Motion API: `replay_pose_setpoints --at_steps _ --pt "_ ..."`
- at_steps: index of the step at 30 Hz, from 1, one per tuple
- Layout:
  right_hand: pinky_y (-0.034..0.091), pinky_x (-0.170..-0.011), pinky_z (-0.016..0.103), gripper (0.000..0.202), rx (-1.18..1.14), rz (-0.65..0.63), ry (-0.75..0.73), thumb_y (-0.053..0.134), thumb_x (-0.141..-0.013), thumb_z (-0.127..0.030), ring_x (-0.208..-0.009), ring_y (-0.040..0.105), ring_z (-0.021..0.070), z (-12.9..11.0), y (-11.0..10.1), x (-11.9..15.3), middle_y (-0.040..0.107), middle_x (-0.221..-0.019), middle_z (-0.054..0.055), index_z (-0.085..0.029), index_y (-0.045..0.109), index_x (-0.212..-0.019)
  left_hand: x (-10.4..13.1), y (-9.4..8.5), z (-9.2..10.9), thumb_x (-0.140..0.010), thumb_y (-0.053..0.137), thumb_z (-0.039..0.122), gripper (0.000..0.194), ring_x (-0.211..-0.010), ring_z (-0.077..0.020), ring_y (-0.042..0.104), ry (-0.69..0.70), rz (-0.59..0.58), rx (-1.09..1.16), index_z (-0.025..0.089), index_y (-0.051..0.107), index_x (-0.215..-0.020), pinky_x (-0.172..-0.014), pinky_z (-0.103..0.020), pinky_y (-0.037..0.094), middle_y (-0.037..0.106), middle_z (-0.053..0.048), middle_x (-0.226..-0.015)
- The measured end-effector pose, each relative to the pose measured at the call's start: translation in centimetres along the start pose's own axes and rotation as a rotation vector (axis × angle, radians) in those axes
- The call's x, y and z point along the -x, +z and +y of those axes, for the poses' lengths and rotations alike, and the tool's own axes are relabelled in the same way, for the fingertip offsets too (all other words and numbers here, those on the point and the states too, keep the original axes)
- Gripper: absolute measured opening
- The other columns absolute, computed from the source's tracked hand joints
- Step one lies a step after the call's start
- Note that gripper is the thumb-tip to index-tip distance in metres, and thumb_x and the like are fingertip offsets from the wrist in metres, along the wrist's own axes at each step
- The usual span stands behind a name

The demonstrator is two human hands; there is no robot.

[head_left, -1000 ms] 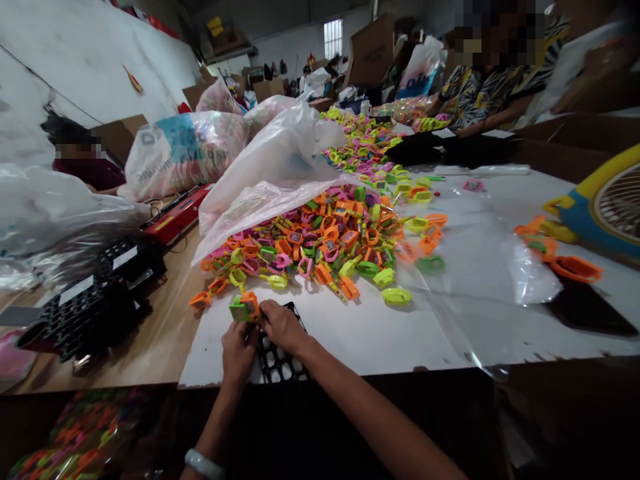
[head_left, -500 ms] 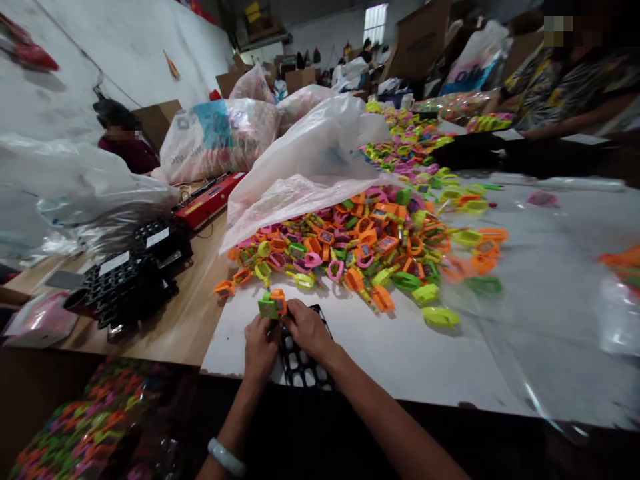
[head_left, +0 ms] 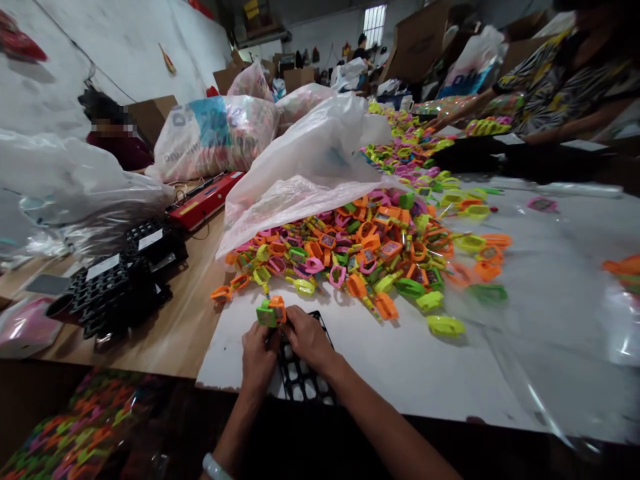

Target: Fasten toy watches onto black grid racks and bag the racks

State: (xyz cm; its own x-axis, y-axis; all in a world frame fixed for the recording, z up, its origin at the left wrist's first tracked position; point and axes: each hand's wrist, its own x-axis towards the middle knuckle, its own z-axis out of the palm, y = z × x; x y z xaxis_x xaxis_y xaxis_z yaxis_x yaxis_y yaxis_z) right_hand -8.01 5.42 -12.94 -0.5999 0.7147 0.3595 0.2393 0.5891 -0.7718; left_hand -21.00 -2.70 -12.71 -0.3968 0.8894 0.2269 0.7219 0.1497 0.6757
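Note:
My left hand (head_left: 259, 352) has its fingers closed on a green toy watch (head_left: 265, 314), near the front edge of the table. Beside it my right hand (head_left: 309, 339) is closed, its fingertips at an orange toy watch (head_left: 277, 309) that touches the green one. Under and between both hands lies a black tray with rows of holes (head_left: 296, 373), partly covered by my right hand. Just beyond, a loose heap of orange, green, pink and yellow toy watches (head_left: 367, 243) spreads over the white tabletop. My fingertips are partly hidden.
A large translucent bag (head_left: 305, 157) lies over the heap. To the left are stacked black trays (head_left: 100, 293) and a red device (head_left: 207, 200). A person (head_left: 565, 87) sits at the right with an arm over the far items. Bagged colourful pieces (head_left: 85, 420) lie below the table.
My view has shifted slightly, so the table sits a little lower. Both hands keep nearly the same hold on the watches. The person at the right has reached an arm toward the far pile.

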Motion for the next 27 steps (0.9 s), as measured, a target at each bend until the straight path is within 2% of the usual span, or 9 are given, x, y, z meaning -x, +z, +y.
replay_pose_setpoints --at_steps 13,19,22,24,27 --pt "0.050 -0.082 0.035 0.013 -0.010 -0.007 0.004 0.050 -0.092 -0.012 -0.091 0.061 0.0223 0.5 0.1 0.0 0.064 -0.097 0.007 -0.020 0.057 -0.099 0.2 -0.1 0.8 -0.088 0.056 0.018 0.018 -0.095 -0.0234 0.065 -0.012 0.024 -0.008 0.024 0.071 -0.095 -0.085 -0.039 0.047 0.071 -0.005 -0.096" --pt "0.050 -0.088 0.037 0.015 -0.077 -0.009 0.022 0.049 -0.092 -0.014 -0.098 0.061 0.0229 -0.2 -0.2 -0.2 0.065 -0.102 0.009 -0.018 0.059 -0.103 0.1 -0.1 0.9 -0.089 0.055 0.018 0.020 -0.097 -0.0225 0.065 -0.006 0.013 -0.023 0.025 0.071 -0.099 -0.088 -0.040 0.047 0.071 -0.004 -0.101" --pt "0.051 -0.084 0.034 0.021 -0.178 0.004 0.074 0.052 -0.087 -0.013 -0.091 0.063 0.0194 -0.7 -1.5 0.1 0.065 -0.102 0.007 -0.018 0.059 -0.107 0.0 -0.2 0.9 -0.089 0.056 0.021 0.017 -0.095 -0.0231 0.065 0.000 0.011 -0.029 0.024 0.071 -0.096 -0.087 -0.040 0.047 0.071 -0.004 -0.098" --pt "0.052 -0.078 0.031 0.022 -0.227 0.012 0.118 0.054 -0.087 -0.016 -0.084 0.063 0.0169 -0.7 -3.1 0.4 0.065 -0.100 0.005 -0.019 0.060 -0.107 0.0 -0.1 0.8 -0.089 0.057 0.023 0.015 -0.094 -0.0233 0.064 -0.002 0.014 -0.032 0.024 0.071 -0.095 -0.087 -0.040 0.046 0.070 -0.004 -0.096" --pt "0.052 -0.079 0.032 0.015 -0.135 0.130 0.153 0.054 -0.090 -0.022 -0.083 0.064 0.0178 -0.1 -5.9 0.0 0.066 -0.097 0.005 -0.020 0.063 -0.101 0.2 0.0 0.7 -0.090 0.057 0.022 0.013 -0.093 -0.0226 0.063 -0.010 0.017 -0.032 0.023 0.070 -0.093 -0.087 -0.040 0.045 0.069 -0.004 -0.097"
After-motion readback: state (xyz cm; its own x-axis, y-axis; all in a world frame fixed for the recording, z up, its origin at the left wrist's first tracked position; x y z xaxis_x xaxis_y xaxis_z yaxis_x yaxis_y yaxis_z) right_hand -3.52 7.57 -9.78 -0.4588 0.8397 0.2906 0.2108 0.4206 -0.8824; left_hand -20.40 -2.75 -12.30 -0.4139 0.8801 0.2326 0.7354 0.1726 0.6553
